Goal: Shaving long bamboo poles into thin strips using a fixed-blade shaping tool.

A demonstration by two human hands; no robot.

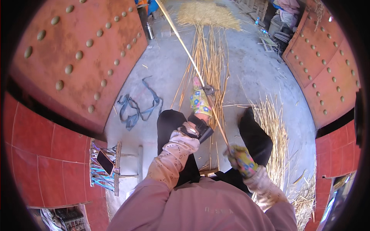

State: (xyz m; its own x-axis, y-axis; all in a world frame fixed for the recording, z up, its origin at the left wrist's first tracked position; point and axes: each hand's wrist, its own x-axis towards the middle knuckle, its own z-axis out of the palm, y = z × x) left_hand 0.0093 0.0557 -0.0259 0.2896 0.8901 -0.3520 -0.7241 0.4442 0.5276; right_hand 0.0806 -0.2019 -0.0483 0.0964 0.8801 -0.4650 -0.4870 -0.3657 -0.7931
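Observation:
A long pale reed stalk (pixel 181 39) slants from the far end of the view down toward my lap. My left hand (pixel 200 102), in a flowered glove, is closed around its middle. Something dark sits at that hand's thumb side, too small to make out. My right hand (pixel 243 161), also gloved and slightly blurred, grips the stalk's near, darker end beside my right knee. Beyond my left hand lies a loose bundle of brown reeds (pixel 210 54) on the floor. To the right of my right leg is a pile of paler stalks (pixel 271 127).
A spread of straw (pixel 208 15) lies at the far end. Grey-blue straps (pixel 133 107) are tangled on the floor at left. Nearby, a phone (pixel 105 161) rests on a corded stool (pixel 117 169). Studded red doors (pixel 77 42) flank both sides; a metal flask (pixel 150 30) stands by the left one.

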